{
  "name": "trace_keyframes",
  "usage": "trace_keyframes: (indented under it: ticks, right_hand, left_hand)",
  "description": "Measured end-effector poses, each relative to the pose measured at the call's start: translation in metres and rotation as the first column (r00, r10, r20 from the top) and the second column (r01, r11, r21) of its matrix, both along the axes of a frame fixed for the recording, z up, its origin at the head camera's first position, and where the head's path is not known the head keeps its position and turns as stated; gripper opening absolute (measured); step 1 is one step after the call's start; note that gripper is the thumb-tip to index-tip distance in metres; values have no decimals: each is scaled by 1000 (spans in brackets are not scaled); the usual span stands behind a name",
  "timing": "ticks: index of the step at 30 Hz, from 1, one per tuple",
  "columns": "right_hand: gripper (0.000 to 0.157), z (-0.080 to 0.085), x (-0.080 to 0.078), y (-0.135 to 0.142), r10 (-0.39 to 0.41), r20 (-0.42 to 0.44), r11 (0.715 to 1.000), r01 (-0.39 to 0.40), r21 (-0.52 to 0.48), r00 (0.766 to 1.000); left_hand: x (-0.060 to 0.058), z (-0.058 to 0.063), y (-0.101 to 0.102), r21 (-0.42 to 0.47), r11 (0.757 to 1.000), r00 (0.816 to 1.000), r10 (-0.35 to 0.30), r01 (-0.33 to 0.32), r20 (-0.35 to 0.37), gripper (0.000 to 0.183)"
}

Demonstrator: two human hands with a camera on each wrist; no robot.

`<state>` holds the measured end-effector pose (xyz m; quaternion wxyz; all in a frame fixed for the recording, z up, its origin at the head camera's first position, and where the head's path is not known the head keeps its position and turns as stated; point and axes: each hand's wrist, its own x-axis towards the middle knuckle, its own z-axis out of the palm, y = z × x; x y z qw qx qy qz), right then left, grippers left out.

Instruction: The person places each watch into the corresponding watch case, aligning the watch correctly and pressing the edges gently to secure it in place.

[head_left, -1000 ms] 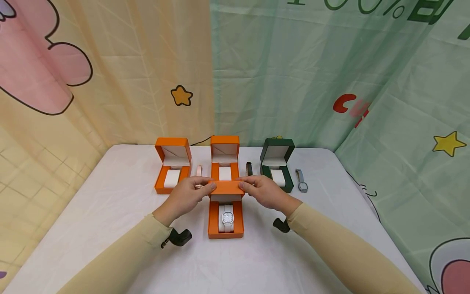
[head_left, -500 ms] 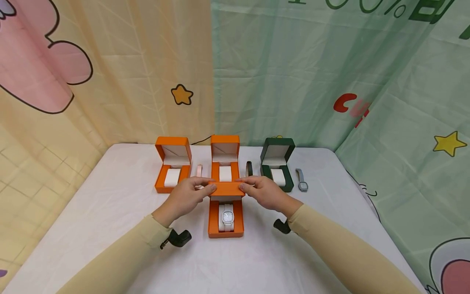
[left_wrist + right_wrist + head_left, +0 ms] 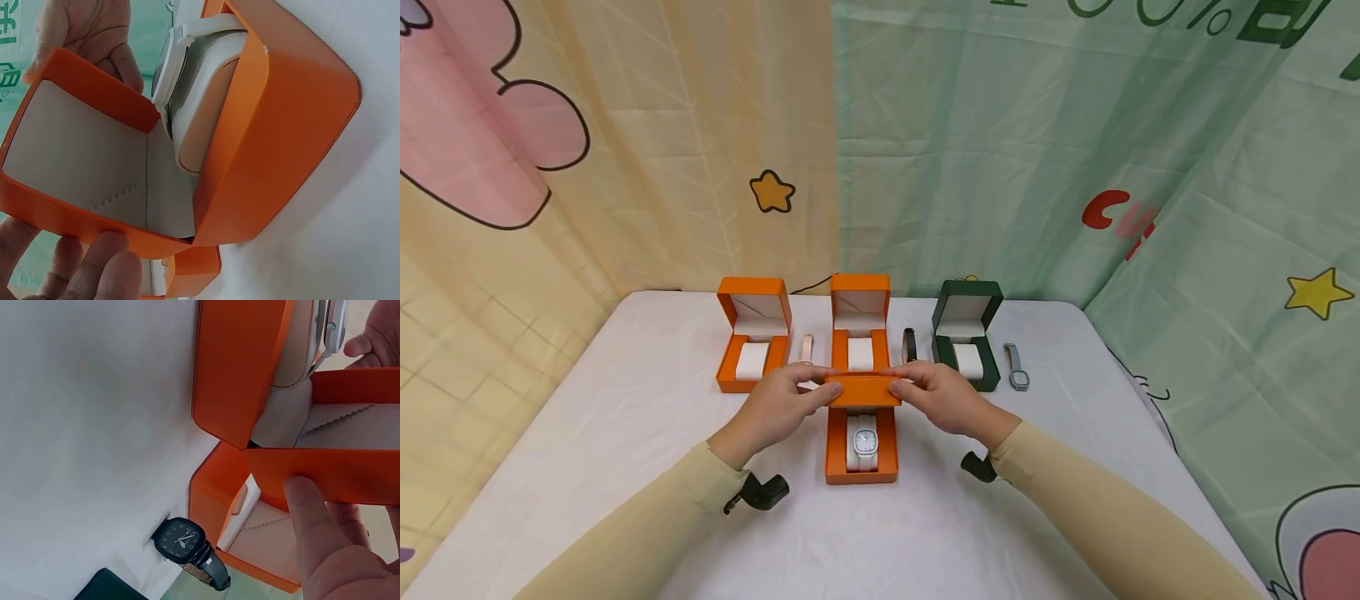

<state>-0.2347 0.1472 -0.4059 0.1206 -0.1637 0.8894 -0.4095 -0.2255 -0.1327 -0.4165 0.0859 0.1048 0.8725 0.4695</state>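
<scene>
An orange watch box [image 3: 830, 446] stands nearest the person, its lid [image 3: 867, 390] partly lowered over it. A white watch [image 3: 866, 441] sits inside on a white cushion. From the left side, my left hand [image 3: 775, 407] holds the lid between thumb and fingers. My right hand [image 3: 951, 400] grips the lid's opposite edge in the same way. In the left wrist view, the pale lining of the lid [image 3: 81, 150] faces the white watch [image 3: 169, 65]. Fingertips [image 3: 304, 494] press the lid's side wall in the right wrist view.
Behind stand two open orange boxes, one left [image 3: 726, 367] and one in the middle [image 3: 860, 283], and an open green box [image 3: 992, 367], each with a bare white cushion. A pink-strapped watch [image 3: 807, 347], a black watch [image 3: 181, 540] and a grey-blue watch [image 3: 1018, 377] lie beside them on the white table [image 3: 925, 533].
Both hands have tipped the near box's lid slightly forward and down. The boxes and watches behind stay in place.
</scene>
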Motion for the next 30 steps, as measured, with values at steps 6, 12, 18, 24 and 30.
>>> trace_keyframes:
  ticks: [6,12,18,24,30]
  right_hand:
    - [35,-3,2,1,10,-3,1000,-10,-3,1000]
    - [35,-5,4,2,23,-9,1000,-23,-6,1000]
    - [35,-4,7,3,41,-21,999,-41,-19,999]
    - [35,-5,10,3,57,-44,998,-58,-16,997]
    - [35,-6,12,3,62,-63,998,-63,-12,996]
  left_hand:
    - [4,-1,0,-2,1000,999,-8,8,-41,43]
    - [7,-2,0,4,1000,999,-9,10,-49,40]
    - [11,-2,0,4,1000,999,-15,15,-52,39]
    - [14,-3,-1,17,1000,998,-20,21,-56,38]
    - [16,-6,-1,21,1000,997,-19,21,-72,39]
